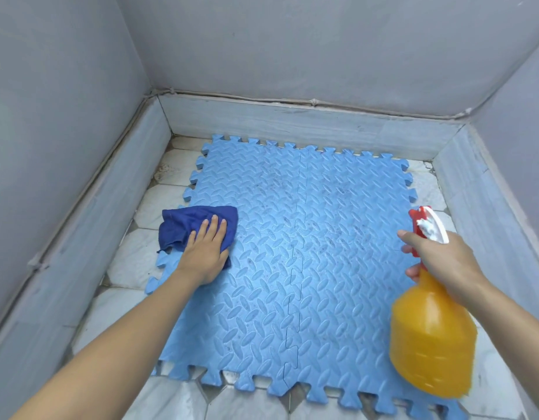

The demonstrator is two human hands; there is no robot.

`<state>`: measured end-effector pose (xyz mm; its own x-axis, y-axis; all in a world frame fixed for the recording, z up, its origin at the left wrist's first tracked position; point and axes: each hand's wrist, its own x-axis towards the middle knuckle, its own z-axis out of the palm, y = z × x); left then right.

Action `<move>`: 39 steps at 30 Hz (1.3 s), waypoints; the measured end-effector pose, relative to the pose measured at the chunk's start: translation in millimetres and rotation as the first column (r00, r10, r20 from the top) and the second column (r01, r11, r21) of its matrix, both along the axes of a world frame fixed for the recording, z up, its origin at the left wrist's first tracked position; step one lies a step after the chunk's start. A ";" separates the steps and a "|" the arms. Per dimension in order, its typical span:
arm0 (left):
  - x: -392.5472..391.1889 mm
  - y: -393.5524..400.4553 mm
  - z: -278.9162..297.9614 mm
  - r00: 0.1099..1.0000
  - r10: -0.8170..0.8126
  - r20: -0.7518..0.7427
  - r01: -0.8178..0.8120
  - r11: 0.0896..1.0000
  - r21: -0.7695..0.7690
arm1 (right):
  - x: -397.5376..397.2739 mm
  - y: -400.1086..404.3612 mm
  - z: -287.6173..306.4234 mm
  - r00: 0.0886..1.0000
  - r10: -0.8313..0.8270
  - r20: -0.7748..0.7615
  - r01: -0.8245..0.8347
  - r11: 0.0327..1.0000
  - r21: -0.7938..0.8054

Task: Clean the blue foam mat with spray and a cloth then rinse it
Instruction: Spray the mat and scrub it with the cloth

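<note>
The blue foam mat (295,253) fills the centre of the frame, lying flat on the pale tiled floor (131,262) between grey walls (292,50), its interlocking tiles flecked with dark spots around the middle seam. At centre left the left hand (206,253) presses flat on a dark blue cloth (186,222) at the mat's left edge, its grip spread with fingers straight on the fabric. At right the right hand (444,262) holds an orange spray bottle (433,338) by the neck, grip curled round it just under the red-and-white trigger head (428,225), the bottle tilted above the mat's right edge.
</note>
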<state>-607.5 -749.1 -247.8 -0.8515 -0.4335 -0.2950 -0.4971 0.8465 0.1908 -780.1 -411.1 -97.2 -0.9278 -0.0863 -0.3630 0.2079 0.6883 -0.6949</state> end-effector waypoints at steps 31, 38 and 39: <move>-0.3 -26.6 6.0 0.997 0.051 -0.062 -0.034 0.969 0.247 | 142.5 -2.0 -28.9 0.577 0.739 0.347 -0.781 0.623 -0.029; -14.5 3.0 2.3 0.978 0.167 -0.121 -0.148 0.976 0.157 | 140.9 53.4 -28.8 0.686 0.643 0.341 -0.700 0.711 0.069; -19.5 10.9 2.1 0.973 0.187 -0.133 -0.166 0.974 0.154 | 140.9 67.6 -28.6 0.735 0.586 0.340 -0.645 0.760 0.084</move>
<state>-626.9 -738.2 -245.6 -0.8032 -0.5441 -0.2425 -0.5946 0.7071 0.3827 -639.2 -343.5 -125.8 -0.5507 -0.5073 -0.6628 -0.1458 0.8403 -0.5221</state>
